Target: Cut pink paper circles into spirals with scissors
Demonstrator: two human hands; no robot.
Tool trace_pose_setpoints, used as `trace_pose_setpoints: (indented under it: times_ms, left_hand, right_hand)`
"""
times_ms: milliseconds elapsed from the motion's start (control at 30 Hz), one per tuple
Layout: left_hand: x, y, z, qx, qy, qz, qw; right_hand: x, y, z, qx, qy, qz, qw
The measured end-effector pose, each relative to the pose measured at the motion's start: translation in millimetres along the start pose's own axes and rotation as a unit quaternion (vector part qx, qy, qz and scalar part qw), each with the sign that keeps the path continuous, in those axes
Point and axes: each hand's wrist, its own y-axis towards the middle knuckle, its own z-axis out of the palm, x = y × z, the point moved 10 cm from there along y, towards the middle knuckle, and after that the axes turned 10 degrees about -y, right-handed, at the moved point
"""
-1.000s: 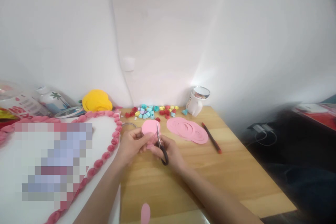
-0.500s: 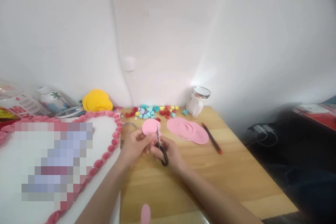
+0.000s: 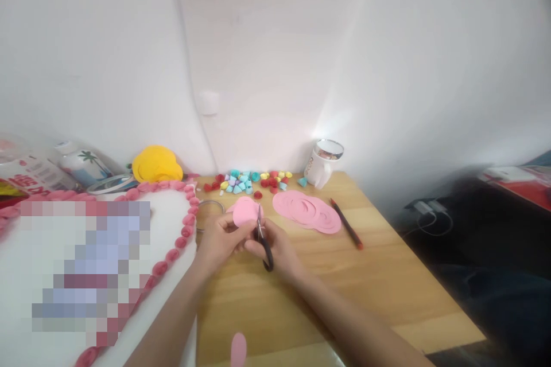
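Note:
Between the fingers and thumb of my left hand (image 3: pixel 224 238) is a round piece of pink paper (image 3: pixel 245 211), its face toward me. My right hand (image 3: pixel 278 246) grips black-handled scissors (image 3: pixel 266 249), whose blades point up and away at the paper's right edge. Whether the blades are parted is too small to tell. The two hands almost touch. To their right lies an overlapping row of pink paper circles (image 3: pixel 310 212). A pink paper strip (image 3: pixel 239 350) rests near the table's front edge.
A black marker-like pen (image 3: pixel 346 223) with red ends lies right of the circles. A white mug (image 3: pixel 323 163) and several small coloured rolls (image 3: pixel 241 182) stand along the wall. At left is a white board (image 3: pixel 172 195) edged with pink rosettes; yellow paper (image 3: pixel 157 163) sits behind it.
The pink paper's outline between my hands is less round now, with a strip showing at its left edge. The scissors stay at its right side. The view has shifted slightly.

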Motion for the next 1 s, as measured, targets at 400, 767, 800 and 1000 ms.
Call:
trace_pose_setpoints:
  times_ms: [400,767,800,1000]
  left_hand:
    - [-5.8,-0.2,1.1,0.013,-0.024,0.006,1.000]
    - [-9.9,0.1,-3.8,0.006,-0.005,0.019,1.000]
    - [-10.1,0.2,-3.7,0.005,-0.006,0.021,1.000]
    - [-8.9,1.1,-4.4,0.003,-0.012,0.023,1.000]
  right_hand:
    - [9.6,0.3,6.1,0.030,-0.002,-0.009,1.000]
    - [8.5,-0.8,5.8,0.034,-0.017,-0.011,0.999]
    - [8.3,-0.7,5.5,0.032,-0.020,-0.011,0.999]
    - [8.1,-0.8,4.8,0.027,-0.025,-0.007,0.999]
